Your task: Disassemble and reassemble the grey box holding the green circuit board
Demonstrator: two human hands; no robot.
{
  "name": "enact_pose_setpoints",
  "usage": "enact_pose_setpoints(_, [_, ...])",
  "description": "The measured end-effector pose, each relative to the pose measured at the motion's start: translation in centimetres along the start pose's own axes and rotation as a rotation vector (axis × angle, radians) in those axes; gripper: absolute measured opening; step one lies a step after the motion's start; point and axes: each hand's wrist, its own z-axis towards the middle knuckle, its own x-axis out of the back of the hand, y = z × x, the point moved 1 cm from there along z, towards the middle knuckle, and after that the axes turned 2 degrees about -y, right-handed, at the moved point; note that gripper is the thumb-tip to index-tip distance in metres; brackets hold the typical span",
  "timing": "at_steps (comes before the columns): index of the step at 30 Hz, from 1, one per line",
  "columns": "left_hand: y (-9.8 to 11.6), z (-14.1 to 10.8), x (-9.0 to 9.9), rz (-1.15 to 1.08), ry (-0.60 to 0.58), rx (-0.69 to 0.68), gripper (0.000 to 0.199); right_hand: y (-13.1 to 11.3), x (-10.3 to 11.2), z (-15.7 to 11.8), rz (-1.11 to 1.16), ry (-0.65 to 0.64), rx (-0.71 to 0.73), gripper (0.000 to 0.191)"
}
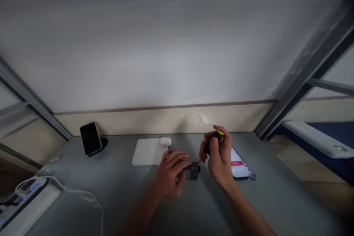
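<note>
In my right hand (220, 155) is a screwdriver (212, 143) with a dark handle and a yellow end cap. Its thin shaft slants down to the left, and the tip meets or nearly meets the right end of a small dark box-like device (193, 171). My left hand (173, 173) is closed over the left part of that device and holds it on the grey desk. A pale label shows on the device's side. The fingers cover much of it, so its exact kind cannot be made out.
White paper (148, 152) lies behind my left hand, with a white earbud case (165, 141) at its corner. A lit phone (239, 166) rests beside my right hand. Back left stands a black-screened device (90, 138); front left, a power strip (33, 206) with a white cable (80, 191).
</note>
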Motion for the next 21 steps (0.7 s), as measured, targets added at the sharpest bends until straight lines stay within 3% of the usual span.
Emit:
enact_pose_setpoints(7, [1.2,0.2,-1.1,0.158,0.073,0.000,0.023,-0.1,0.0,-0.1,-0.002,-0.022,-0.027,0.026])
enact_pose_setpoints(11, [1.1,0.3,-1.1,0.153,-0.006,0.018,0.024,0.2,0.1,-0.1,-0.022,-0.061,-0.028,0.027])
enact_pose_setpoints(21, [0.8,0.0,-1.8,0.118,-0.015,0.034,0.024,-1.1,1.4,0.2,-0.112,-0.331,-0.005,0.039])
